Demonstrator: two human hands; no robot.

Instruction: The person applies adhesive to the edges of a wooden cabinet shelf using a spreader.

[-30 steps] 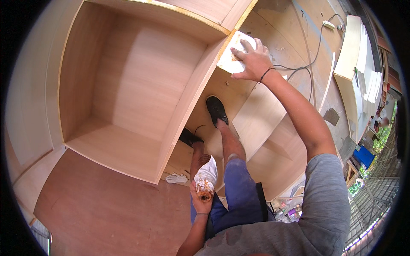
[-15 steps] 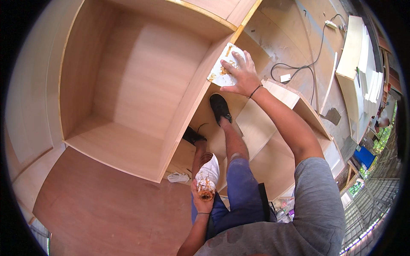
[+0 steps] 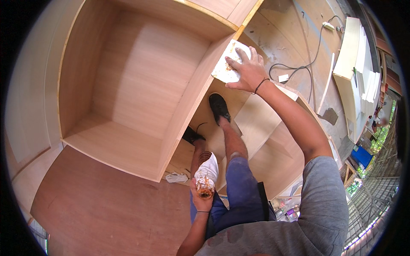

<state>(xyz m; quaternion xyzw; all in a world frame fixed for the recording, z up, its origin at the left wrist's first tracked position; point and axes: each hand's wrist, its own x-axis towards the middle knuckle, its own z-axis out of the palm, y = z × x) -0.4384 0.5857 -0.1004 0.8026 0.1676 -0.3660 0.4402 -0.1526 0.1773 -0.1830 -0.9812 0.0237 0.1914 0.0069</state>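
My right hand point(image 3: 250, 68) is spread over a white, flat, squarish piece point(image 3: 221, 70) smeared with brown paste, its fingers gripping it from above. The piece lies at the front edge of the light wooden cabinet point(image 3: 188, 100), near its corner; whether it touches the wood I cannot tell. Low in front of me, my left hand point(image 3: 200, 198) is closed around a white wrapped bundle point(image 3: 207, 173). Brown smears cover the bundle, and a round amber-brown end point(image 3: 205, 194) faces me. What is inside the wrapping stays hidden.
A second wooden carcass point(image 3: 277, 158) stands right of my legs. Beyond it a dark cable point(image 3: 294, 67) crosses the floor, and white boards point(image 3: 358, 81) are stacked. A brown panel point(image 3: 115, 205) lies at lower left. A crumpled white scrap point(image 3: 176, 177) lies by the cabinet's corner.
My right hand and the flat white piece have shifted slightly right, the elbow swinging outward. My left hand with the bundle has barely moved.
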